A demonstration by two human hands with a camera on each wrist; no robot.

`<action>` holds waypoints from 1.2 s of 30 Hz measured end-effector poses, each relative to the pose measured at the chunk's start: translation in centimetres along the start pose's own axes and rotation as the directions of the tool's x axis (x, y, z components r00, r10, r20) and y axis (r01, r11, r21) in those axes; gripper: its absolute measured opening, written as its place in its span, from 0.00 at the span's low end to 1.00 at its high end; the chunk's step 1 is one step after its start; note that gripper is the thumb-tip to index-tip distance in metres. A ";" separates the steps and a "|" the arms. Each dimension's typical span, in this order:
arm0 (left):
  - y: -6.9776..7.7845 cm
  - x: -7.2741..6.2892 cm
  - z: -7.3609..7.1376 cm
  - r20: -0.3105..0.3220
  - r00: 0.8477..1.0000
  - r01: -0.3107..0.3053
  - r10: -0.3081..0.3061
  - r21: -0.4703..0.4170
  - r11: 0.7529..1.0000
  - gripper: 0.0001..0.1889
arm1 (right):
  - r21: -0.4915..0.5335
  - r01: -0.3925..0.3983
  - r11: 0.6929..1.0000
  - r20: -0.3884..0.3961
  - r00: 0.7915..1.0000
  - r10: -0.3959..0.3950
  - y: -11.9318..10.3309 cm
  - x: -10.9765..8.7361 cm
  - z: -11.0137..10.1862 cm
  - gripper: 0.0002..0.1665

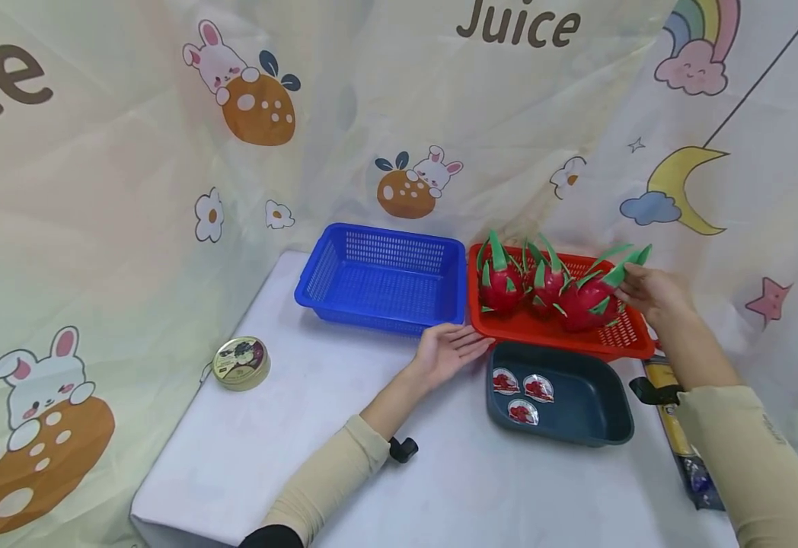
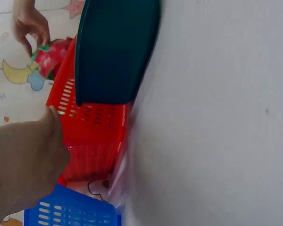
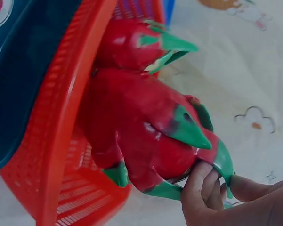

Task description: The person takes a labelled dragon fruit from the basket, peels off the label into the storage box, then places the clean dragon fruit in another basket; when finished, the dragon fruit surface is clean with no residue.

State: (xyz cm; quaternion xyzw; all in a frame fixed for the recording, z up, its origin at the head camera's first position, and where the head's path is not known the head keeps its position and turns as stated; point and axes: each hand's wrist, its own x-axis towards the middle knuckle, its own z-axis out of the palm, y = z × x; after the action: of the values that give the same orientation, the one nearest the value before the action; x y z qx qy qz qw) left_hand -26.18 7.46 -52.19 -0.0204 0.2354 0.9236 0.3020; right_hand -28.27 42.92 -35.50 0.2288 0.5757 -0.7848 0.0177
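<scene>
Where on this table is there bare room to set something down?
The blue basket holds nothing. The table is bare between the round tin and the left hand, and in front of the dark tray. The red basket is crowded with three dragon fruits; the right hand grips the rightmost dragon fruit.

We list one white table (image 1: 289,449), centre frame: blue basket (image 1: 384,275), red basket (image 1: 563,327), dark tray (image 1: 587,407), round tin (image 1: 240,363) at left, packet (image 1: 680,441) at right.

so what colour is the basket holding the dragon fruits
Red basket; the head view shows it best.
</scene>
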 end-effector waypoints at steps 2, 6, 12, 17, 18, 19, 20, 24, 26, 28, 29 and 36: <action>-0.1 0.1 0.2 -0.021 1.000 -0.019 0.019 -0.006 1.000 0.31 | -0.015 -0.001 1.000 -0.048 0.999 0.001 0.1 0.5 -0.3 0.10; -0.3 0.4 0.3 -0.051 0.998 -0.040 0.039 -0.014 0.999 0.30 | -0.068 -0.040 0.997 -0.158 0.987 0.029 0.5 1.4 -0.8 0.19; -0.2 0.6 0.1 -0.051 0.998 -0.036 0.035 -0.017 0.999 0.28 | -0.108 -0.050 0.993 -0.239 0.971 0.023 1.3 3.1 -1.4 0.19; -0.3 0.7 -0.3 -0.039 0.999 -0.033 0.032 -0.020 0.999 0.27 | -0.138 -0.055 0.989 -0.281 0.960 0.014 2.3 4.3 -1.6 0.17; -0.3 0.7 -0.3 -0.036 0.999 -0.032 0.031 -0.021 0.999 0.27 | -0.137 -0.059 0.989 -0.289 0.957 0.017 2.5 4.4 -1.7 0.17; -0.3 0.7 -0.4 -0.030 0.999 -0.031 0.030 -0.019 0.999 0.28 | -0.135 -0.061 0.989 -0.295 0.955 0.019 2.6 4.6 -1.8 0.17; -0.3 0.7 -0.4 -0.027 0.999 -0.028 0.028 -0.016 0.999 0.28 | -0.129 -0.060 0.990 -0.302 0.953 0.018 2.8 4.8 -1.8 0.16; -0.3 0.7 -0.4 -0.020 1.000 -0.022 0.022 0.004 1.000 0.28 | -0.142 -0.049 0.989 -0.299 0.954 0.005 3.3 5.2 -2.1 0.14; -0.3 0.6 -0.4 -0.018 1.000 -0.019 0.019 0.018 1.000 0.29 | -0.159 -0.037 0.987 -0.271 0.963 -0.007 3.4 5.3 -2.2 0.16; -0.3 0.6 -0.5 -0.013 1.000 -0.016 0.016 0.025 1.000 0.28 | -0.169 -0.024 0.985 -0.229 0.973 -0.016 3.5 5.3 -2.2 0.20; -0.3 0.5 -0.5 -0.010 1.000 -0.014 0.015 0.028 0.999 0.28 | -0.176 -0.018 0.984 -0.207 0.978 -0.020 3.6 5.3 -2.2 0.22; -0.2 0.4 -1.0 0.025 1.000 -0.009 0.008 0.054 0.998 0.26 | -0.195 0.024 0.981 -0.181 0.982 -0.060 3.8 4.6 -1.9 0.31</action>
State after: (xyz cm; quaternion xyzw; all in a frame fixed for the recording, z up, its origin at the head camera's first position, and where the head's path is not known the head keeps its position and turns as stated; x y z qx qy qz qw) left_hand -26.46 7.38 -53.26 0.0003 0.2566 0.9183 0.3015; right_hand -30.61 44.43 -41.07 0.2863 0.6524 -0.7011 -0.0308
